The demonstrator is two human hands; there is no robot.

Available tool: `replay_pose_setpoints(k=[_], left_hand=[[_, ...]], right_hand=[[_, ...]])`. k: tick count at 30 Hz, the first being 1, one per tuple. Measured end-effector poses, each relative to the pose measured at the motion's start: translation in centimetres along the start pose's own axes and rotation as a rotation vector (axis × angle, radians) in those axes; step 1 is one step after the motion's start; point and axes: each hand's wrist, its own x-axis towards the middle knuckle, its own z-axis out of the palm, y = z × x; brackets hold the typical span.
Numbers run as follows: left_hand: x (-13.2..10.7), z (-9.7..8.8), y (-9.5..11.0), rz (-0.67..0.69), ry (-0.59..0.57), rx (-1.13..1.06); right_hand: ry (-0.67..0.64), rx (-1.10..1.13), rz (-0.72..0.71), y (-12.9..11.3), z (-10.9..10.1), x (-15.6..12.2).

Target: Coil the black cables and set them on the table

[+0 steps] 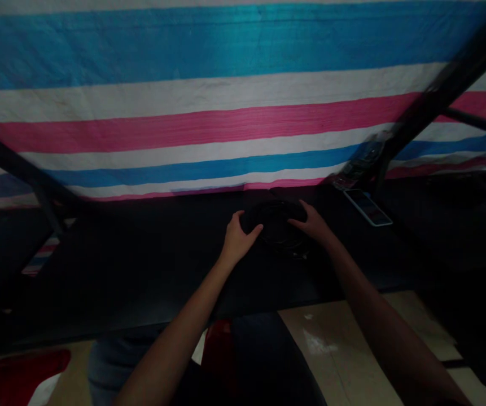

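Note:
A coil of black cable (283,237) lies on the black tabletop (153,254), dim against the dark surface. My left hand (239,234) is curled round its left side, thumb toward me and fingers on the far side. On the right side, my right hand (312,224) grips the same coil between thumb and fingers. A small light-coloured part, perhaps a connector, shows at the coil's near edge. The fingertips of both hands are partly hidden in the shadow.
A phone (368,207) lies to the right, with a clear plastic bottle (359,163) behind it. Black metal bars (431,104) slope up on both sides. A striped sheet (209,129) hangs behind the table. Pale floor tiles (327,344) show below its front edge.

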Motion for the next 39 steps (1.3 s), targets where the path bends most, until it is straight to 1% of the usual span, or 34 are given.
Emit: replay_pose_setpoints(k=[2,3,4,6,9,12,14,18,19,21,24,26,28,30,32,34,35,37,39], left_hand=[[2.0,2.3,0.5,0.070,-0.072,-0.010],[2.8,3.2,0.6,0.105,-0.103,-0.010],[3.5,3.7,0.6,0.133,-0.130,-0.006],[4.6,4.1,0.1,0.162,-0.165,0.017],[5.6,3.5,-1.1,0.155,-0.185,0.065],[6.1,2.7,-1.9,0.139,-0.166,0.097],[6.1,2.2,-2.1,0.128,-0.145,0.101],[6.3,1.3,-2.1,0.124,-0.138,0.065],[6.4,1.0,-2.1,0.126,-0.146,0.045],[6.6,0.1,-2.4,0.123,-0.165,-0.004],[6.4,-1.1,-2.8,0.094,-0.172,-0.092],[6.1,-1.4,-2.9,0.067,-0.163,-0.158],[5.9,-1.2,-2.9,0.037,-0.148,-0.237],[6.1,-1.0,-3.2,-0.006,-0.124,-0.328],[6.8,-1.2,-3.7,-0.061,-0.095,-0.425],[7.8,-2.2,-4.6,-0.117,-0.072,-0.522],[8.4,-3.0,-5.1,-0.143,-0.074,-0.567],[9.4,-5.3,-6.2,-0.194,-0.107,-0.645],[10.2,-8.1,-7.3,-0.246,-0.158,-0.705]], right_hand=[[0.041,0.016,-0.010,0.1,1.1,-0.5],[0.050,0.018,-0.012,0.1,1.6,-0.6],[0.046,0.017,-0.013,0.0,1.9,-0.6],[0.023,0.021,-0.017,0.0,2.1,-0.4],[-0.024,0.024,-0.026,0.0,1.6,0.1],[-0.050,0.027,-0.027,0.3,0.9,0.0],[-0.068,0.048,-0.030,0.4,0.7,-0.4],[-0.100,0.149,-0.076,-0.2,1.3,-0.8],[-0.107,0.179,-0.068,-0.4,1.4,-0.6],[-0.113,0.255,0.003,-1.0,1.4,0.2],[-0.093,0.432,0.117,-1.8,1.3,2.4],[-0.070,0.522,0.122,-2.2,1.5,3.8],[-0.053,0.563,0.104,-2.7,2.2,4.7],[-0.052,0.589,0.087,-3.5,3.2,4.9],[-0.069,0.619,0.070,-4.6,4.4,4.5],[-0.089,0.647,0.055,-5.8,5.7,3.7],[-0.098,0.662,0.048,-6.5,6.3,3.3],[-0.110,0.689,0.039,-7.9,7.7,2.4],[-0.120,0.717,0.041,-9.2,9.1,1.6]])
